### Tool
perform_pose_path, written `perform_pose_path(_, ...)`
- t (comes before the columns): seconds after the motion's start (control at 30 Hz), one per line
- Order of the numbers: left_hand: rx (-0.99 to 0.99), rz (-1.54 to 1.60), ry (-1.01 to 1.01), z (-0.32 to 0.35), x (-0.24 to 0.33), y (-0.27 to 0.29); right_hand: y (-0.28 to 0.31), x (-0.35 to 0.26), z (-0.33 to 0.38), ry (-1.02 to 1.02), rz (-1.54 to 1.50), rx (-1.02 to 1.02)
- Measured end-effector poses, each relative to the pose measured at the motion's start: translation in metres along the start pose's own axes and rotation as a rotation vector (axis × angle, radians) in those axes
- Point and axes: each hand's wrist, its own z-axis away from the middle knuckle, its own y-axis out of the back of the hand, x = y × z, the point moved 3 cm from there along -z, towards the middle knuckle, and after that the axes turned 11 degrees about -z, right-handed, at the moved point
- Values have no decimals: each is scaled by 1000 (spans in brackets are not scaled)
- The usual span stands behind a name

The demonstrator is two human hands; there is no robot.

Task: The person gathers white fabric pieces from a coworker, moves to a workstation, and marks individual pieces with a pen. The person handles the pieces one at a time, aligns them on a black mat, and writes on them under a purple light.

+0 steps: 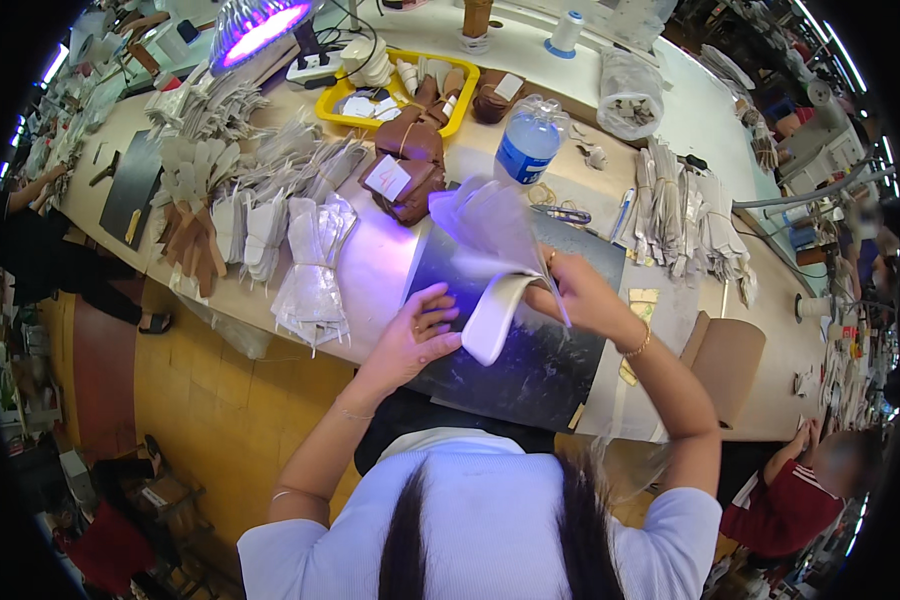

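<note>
My left hand [417,330] presses on the near end of a white curved leather piece [493,315] that rests on a dark work plate [530,350]. My right hand [578,295] grips a bunch of thin translucent white sheets [490,225], lifted and fanned upward above the plate. A lamp casts violet light on the plate and the sheets. My fingers hide part of the white piece.
Stacks of white cut pieces [310,260] and tan ones [195,235] lie to the left. Brown leather bundles [407,165], a yellow tray [355,105], a water bottle [528,140] and a violet lamp [255,25] stand behind. More white stacks [685,215] sit right. Another person [800,490] works lower right.
</note>
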Motion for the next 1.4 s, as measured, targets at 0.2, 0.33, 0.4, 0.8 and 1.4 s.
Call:
perform_pose_path(0.2,-204,118,-102,-26,25,-54,-43,17,19,144,-396,341)
perform_pose_path(0.33,-275,140,26,-29,25,-49,-59,32,30,153,-390,425)
perform_pose_path(0.4,-272,8,43,-27,30,-47,-58,37,33,107,-339,358)
perform_pose_path(0.8,-212,-1526,-88,-34,79,-43,-31,65,50,233,-1032,766)
perform_pose_path(1.4,-101,-1791,-341,-75,60,-30,-39,90,46,333,-384,659)
